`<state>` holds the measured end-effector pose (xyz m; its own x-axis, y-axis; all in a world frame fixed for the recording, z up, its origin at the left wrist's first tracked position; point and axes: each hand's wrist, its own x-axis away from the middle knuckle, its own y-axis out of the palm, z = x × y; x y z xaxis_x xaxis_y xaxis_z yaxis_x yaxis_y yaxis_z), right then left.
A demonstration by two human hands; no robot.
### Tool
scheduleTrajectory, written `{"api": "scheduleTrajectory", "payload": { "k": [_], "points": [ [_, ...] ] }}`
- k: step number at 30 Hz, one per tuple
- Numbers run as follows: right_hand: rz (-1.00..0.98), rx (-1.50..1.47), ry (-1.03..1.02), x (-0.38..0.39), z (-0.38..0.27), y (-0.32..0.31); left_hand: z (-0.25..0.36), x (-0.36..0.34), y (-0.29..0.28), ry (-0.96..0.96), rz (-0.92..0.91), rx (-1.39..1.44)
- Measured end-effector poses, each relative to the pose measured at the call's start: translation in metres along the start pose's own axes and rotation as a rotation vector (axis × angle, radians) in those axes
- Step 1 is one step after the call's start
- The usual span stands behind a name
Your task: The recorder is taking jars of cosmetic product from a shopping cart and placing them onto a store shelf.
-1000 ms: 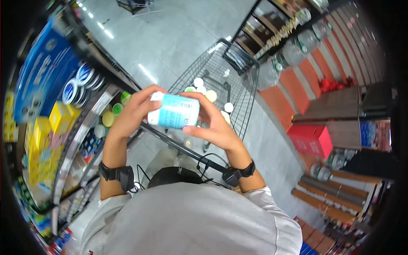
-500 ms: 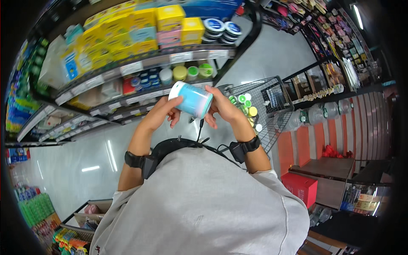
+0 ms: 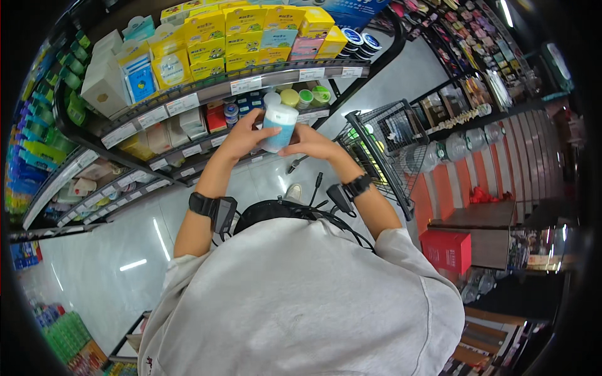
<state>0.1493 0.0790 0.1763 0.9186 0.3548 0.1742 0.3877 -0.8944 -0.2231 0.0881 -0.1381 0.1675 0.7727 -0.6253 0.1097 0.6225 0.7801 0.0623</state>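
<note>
Both my hands grip an upright white plastic cylinder with a light blue label (image 3: 279,134), held in front of a shelving unit. My left hand (image 3: 246,133) wraps its left side, thumb across the label. My right hand (image 3: 303,142) holds its lower right, with the thumb near the base. Just beyond it are small round jars (image 3: 290,96) in yellow, white and green on the middle shelf. Stacked yellow boxes (image 3: 239,39) fill the shelf above.
A wire shopping cart (image 3: 401,182) stands right of the shelves on the tiled floor (image 3: 125,276). Large water bottles (image 3: 464,141), stepped red-and-grey display boards (image 3: 467,175) and a red box (image 3: 445,249) line the right. Green bottles (image 3: 74,62) fill the left end shelves.
The view has swung from the cart toward the shelves. The cylinder, still in both hands, has turned from lying sideways to upright and moved closer to the jar shelf.
</note>
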Motion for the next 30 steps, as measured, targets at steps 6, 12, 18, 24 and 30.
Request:
{"api": "scheduleTrajectory", "payload": {
  "k": [6,12,18,24,30],
  "points": [
    [0.153,0.185,0.065,-0.046,0.075,-0.033,-0.096,-0.07,0.003,0.099,0.03,-0.275],
    [0.614,0.536,-0.354,-0.103,0.124,-0.08,-0.133,-0.144,0.006,0.313,0.182,-0.271],
    [0.558,0.5,-0.288,-0.153,0.164,-0.116,-0.129,-0.184,-0.001,0.028,0.353,-0.688],
    [0.617,0.707,-0.507,-0.181,0.162,-0.122,-0.143,-0.211,-0.017,0.124,0.498,-0.916],
    [0.516,0.524,-0.479,-0.196,0.183,-0.118,-0.186,-0.229,-0.034,0.202,0.615,-0.909]
  ]
}}
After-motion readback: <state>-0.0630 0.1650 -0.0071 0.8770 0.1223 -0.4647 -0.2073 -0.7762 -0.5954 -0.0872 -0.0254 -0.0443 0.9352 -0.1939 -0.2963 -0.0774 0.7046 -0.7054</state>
